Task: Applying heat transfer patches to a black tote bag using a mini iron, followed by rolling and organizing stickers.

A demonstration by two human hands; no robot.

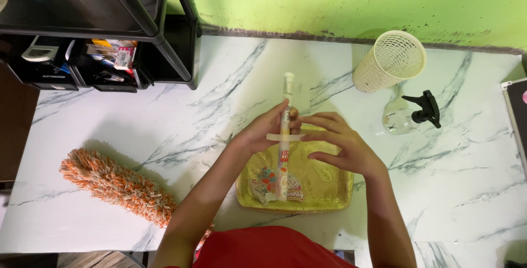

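Observation:
My left hand (262,132) grips a long thin cream tube with a white cap (286,103), held upright over a yellow woven tray (329,188). My right hand (343,144) is beside it, its fingertips touching a flat cross-piece on the tube and a small brown round piece near the top. A small printed snack packet (269,183) lies in the tray under the tube's lower end.
An orange and white fluffy duster (112,183) lies at the left on the marble table (450,185). A cream mesh cup (391,59) and a clear spray bottle with a black trigger (411,115) lie at the back right. A black shelf unit (110,32) stands back left.

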